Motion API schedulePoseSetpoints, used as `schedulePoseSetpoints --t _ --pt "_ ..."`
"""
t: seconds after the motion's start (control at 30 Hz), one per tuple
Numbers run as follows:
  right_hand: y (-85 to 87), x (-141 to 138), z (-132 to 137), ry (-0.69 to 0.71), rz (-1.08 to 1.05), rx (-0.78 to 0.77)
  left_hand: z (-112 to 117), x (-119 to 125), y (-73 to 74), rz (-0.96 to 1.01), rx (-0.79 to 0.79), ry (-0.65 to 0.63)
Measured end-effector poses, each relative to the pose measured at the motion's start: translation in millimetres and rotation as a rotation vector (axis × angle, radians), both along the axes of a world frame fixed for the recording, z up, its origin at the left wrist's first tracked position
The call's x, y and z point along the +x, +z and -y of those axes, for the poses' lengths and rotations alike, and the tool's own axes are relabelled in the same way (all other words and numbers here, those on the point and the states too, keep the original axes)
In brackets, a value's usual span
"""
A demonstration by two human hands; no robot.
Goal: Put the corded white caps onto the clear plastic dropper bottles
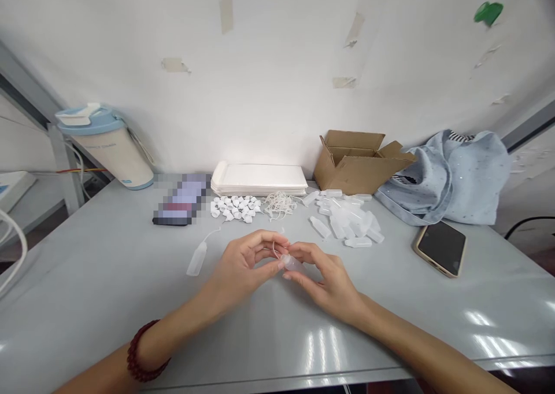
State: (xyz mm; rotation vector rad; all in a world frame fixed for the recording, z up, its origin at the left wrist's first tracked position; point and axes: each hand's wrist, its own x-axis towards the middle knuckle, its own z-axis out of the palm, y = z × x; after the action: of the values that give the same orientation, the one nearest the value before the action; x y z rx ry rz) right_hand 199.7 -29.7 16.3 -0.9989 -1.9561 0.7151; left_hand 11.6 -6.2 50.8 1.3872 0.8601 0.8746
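My right hand (325,279) grips a small translucent plastic dropper bottle (291,262) by its body, with the nozzle pointing left. My left hand (239,269) meets it from the other side, its fingertips pinching at the bottle's tip. A thin pale cord loop (274,249) rises from those fingers. Left of my hands, a similar bottle (197,259) lies on the table with a cord trailing from it. A pile of white bottle caps (234,207), a tangle of thin cords (277,205) and a heap of translucent bottles (344,220) lie ahead.
The grey table (108,267) holds a stack of white sheets (259,179), an open cardboard box (359,162), a blue cloth bag (446,177), a phone (440,248), a blurred object (180,200) and a lidded jug (106,148). A white wall stands behind.
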Motion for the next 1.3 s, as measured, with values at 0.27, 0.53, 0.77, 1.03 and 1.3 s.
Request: schedulePoseSetpoints --t 0.27,0.53,0.77,1.03,1.3 --pt "2.2 -0.4 1.8 -0.089 0.052 0.101 1.6 2.0 -4.4 -0.078 -0.074 0.065" --pt "-0.7 -1.0 2.3 -0.098 0.029 0.088 4.2 2.0 2.9 -0.211 0.079 0.062" --pt "-0.6 -2.2 4.5 -0.087 0.102 0.17 2.2 3.0 -2.2 -0.123 0.022 0.031" --pt "-5.4 -0.3 4.0 -0.051 0.113 0.03 4.7 3.7 2.5 -0.155 0.061 0.048" --pt "9.2 -3.2 6.7 0.079 -0.162 -0.274 -2.2 -0.5 -4.1 0.032 -0.035 -0.001"
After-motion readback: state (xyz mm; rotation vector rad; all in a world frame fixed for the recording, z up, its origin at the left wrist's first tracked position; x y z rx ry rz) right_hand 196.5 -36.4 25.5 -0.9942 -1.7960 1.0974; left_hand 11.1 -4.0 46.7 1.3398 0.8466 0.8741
